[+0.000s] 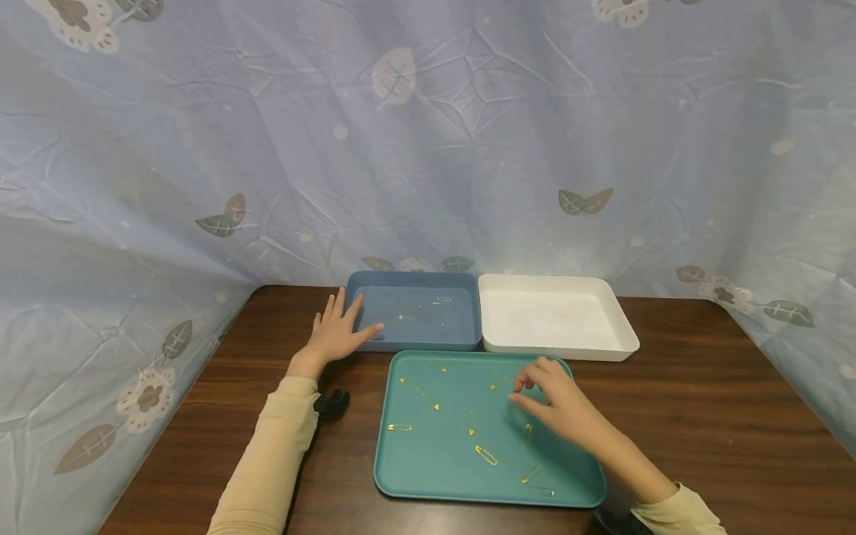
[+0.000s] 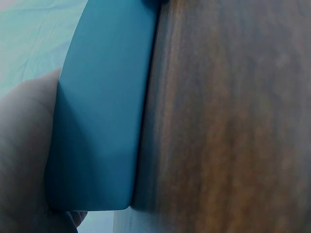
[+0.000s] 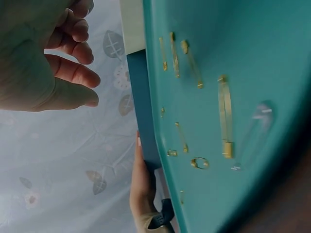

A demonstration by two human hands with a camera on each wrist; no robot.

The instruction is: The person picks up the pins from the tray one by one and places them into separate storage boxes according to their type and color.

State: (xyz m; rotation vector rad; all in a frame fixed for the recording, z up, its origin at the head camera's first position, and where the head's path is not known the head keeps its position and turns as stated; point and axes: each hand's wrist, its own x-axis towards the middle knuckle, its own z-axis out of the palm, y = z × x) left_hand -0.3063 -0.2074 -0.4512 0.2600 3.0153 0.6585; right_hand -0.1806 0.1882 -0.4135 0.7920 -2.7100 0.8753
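My left hand [image 1: 332, 334] rests with spread fingers on the left side of the blue tray [image 1: 414, 345]. In the left wrist view, part of the hand lies against the tray's outer wall [image 2: 104, 107]. Several small silver safety pins [image 1: 406, 317] lie in that tray. Over the right part of the green tray [image 1: 428, 468] hovers my right hand [image 1: 558, 401], fingers loosely bent, thumb apart from the index finger, nothing visible between them. Scattered on the green tray are several gold safety pins [image 1: 487, 455]. Near its front lies a silver safety pin [image 3: 262, 116], clearest in the right wrist view.
A white tray [image 1: 555, 312] stands right of the blue one, behind the green tray. All three sit on a dark wooden table [image 1: 709, 401]. A patterned cloth [image 1: 428, 148] hangs behind the table and along its sides.
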